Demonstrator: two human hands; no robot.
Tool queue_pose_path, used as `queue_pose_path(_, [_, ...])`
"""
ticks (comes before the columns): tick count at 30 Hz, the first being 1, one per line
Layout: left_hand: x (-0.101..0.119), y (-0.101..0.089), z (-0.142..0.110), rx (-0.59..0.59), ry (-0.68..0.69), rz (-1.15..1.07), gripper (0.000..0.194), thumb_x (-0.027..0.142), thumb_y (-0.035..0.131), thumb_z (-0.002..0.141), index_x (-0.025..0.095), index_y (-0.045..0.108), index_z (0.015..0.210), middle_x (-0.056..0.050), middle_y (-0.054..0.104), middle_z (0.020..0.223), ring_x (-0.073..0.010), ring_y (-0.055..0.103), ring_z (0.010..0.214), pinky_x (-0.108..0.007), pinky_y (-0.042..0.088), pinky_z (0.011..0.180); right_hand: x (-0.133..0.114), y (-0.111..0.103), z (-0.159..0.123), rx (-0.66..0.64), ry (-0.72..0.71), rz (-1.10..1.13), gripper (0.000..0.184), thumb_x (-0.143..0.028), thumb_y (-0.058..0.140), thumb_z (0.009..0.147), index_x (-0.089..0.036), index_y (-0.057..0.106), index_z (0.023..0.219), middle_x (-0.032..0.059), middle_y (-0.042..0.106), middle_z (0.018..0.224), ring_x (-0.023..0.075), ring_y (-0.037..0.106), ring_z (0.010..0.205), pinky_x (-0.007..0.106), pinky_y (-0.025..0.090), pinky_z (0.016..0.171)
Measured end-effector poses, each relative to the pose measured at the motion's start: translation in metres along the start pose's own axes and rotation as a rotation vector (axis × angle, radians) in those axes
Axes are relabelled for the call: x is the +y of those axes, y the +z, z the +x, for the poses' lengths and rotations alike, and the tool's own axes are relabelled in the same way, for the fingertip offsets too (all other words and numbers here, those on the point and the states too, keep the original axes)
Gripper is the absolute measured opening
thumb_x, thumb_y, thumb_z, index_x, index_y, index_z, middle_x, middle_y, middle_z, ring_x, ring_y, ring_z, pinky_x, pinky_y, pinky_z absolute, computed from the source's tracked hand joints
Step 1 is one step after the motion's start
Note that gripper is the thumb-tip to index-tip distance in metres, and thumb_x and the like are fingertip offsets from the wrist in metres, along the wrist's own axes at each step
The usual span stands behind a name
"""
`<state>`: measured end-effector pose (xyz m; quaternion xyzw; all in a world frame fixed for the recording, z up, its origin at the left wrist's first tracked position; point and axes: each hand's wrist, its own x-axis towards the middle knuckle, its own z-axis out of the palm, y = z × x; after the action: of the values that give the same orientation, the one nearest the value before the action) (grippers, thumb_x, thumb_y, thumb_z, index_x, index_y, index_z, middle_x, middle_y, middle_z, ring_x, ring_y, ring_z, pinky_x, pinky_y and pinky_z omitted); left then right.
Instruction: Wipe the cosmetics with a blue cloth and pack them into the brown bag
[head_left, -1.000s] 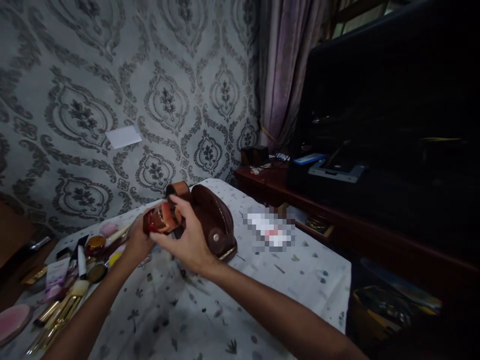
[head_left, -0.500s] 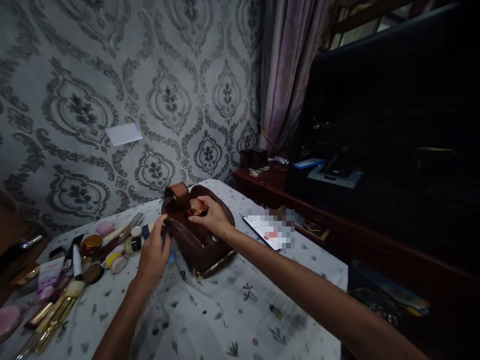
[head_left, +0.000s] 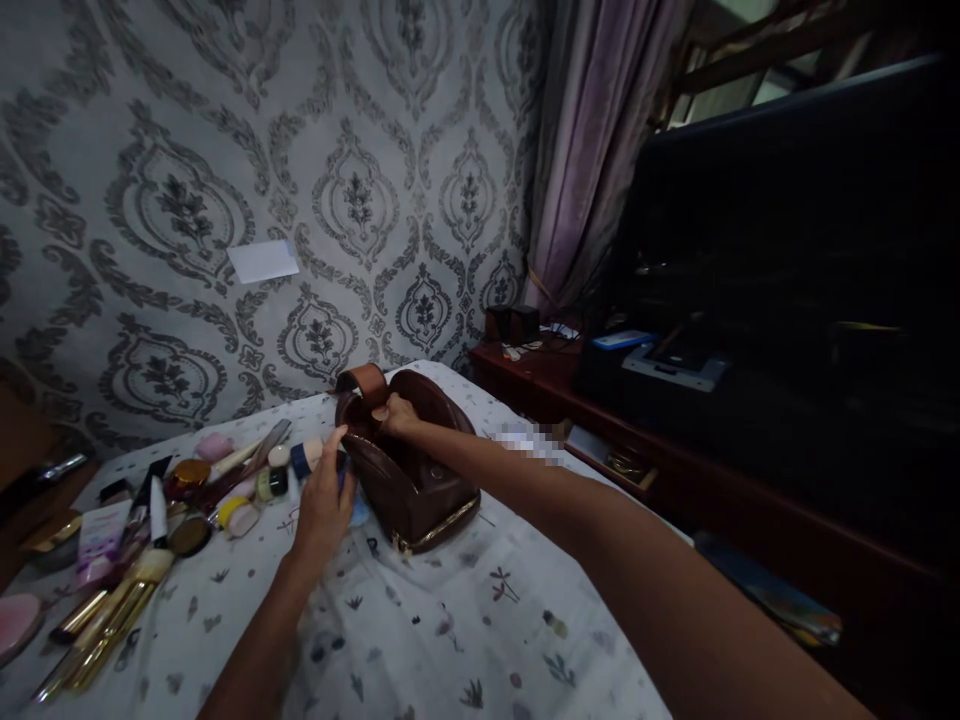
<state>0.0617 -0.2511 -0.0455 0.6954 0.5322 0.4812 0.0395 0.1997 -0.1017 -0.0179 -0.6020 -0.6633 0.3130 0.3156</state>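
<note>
A dark brown zippered bag (head_left: 431,505), its top open, stands on the patterned cloth (head_left: 420,630). My left hand (head_left: 324,500) grips its left rim, thumb and fingers at the edge. Inside the opening, my right hand (head_left: 397,415) is closed around a small round jar (head_left: 380,412), of which only a tan bit shows; the fingertips are partly hidden by the bag. Just left of my left hand lie a dark-blue and cream container (head_left: 306,457) and a small green jar with a black lid (head_left: 271,486).
Makeup brushes (head_left: 112,630), a white and purple tube (head_left: 103,540), a pink round item (head_left: 19,622) and other cosmetics spread over the left side. A partly blurred phone (head_left: 525,440) lies behind my right forearm. A dark red desk (head_left: 532,368) with an open drawer (head_left: 611,462) stands right.
My right hand has gone deeper into the bag with the round jar, which now barely shows. My left hand stays at the rim. The view has shifted slightly.
</note>
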Motion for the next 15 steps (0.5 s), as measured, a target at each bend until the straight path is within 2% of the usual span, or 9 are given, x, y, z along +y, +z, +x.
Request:
queue_pose_path(6, [-0.003,0.003,0.000,-0.008,0.002,-0.020,0.053,0.029,0.041,0.098,0.022,0.033,0.149,-0.014,0.056,0.139,-0.0252,0.056,0.127,-0.044,0.045,0.105,0.016,0.023,-0.001,0.051,-0.019,-0.011,0.056,-0.014,0.079,0.062,-0.021,0.050,0.110,0.0097,0.064,0.110,0.0234,0.062,0.103,0.029,0.044,0.080])
queue_pose_path(15, [-0.005,0.005,0.000,-0.002,-0.012,-0.053,0.051,0.031,0.041,0.097,0.022,0.035,0.148,-0.016,0.053,0.142,-0.0273,0.054,0.131,-0.048,0.044,0.107,0.039,0.045,0.003,0.126,-0.109,0.059,0.050,-0.016,0.072,0.069,-0.022,0.047,0.111,0.0076,0.063,0.108,0.0217,0.061,0.098,0.031,0.046,0.080])
